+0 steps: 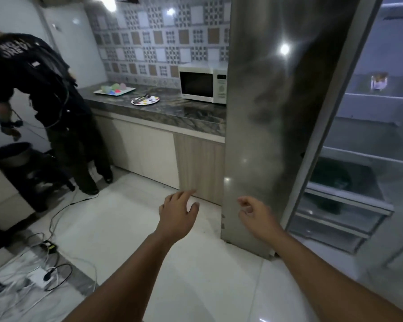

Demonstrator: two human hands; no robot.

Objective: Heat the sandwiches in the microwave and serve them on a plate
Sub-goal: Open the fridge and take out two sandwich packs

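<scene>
A white microwave [203, 84] with its door closed stands on the dark marble counter [172, 112], against the patterned tile wall. A round plate [145, 101] with coloured spots and utensils lies on the counter left of it. No sandwich is clearly visible. My left hand [178, 211] hangs over the white floor with fingers spread and empty. My right hand [256, 211] is close to the lower edge of the open steel fridge door [265, 112], fingers loosely curled, holding nothing. The fridge interior [358, 159] shows shelves and drawers at the right.
Another person in dark clothes [44, 101] stands bent at the counter's left end. A white tray of coloured items [114, 89] lies on the counter. Cables and a power strip [44, 263] lie across the floor at the lower left. A dark bin [9, 156] stands at the far left.
</scene>
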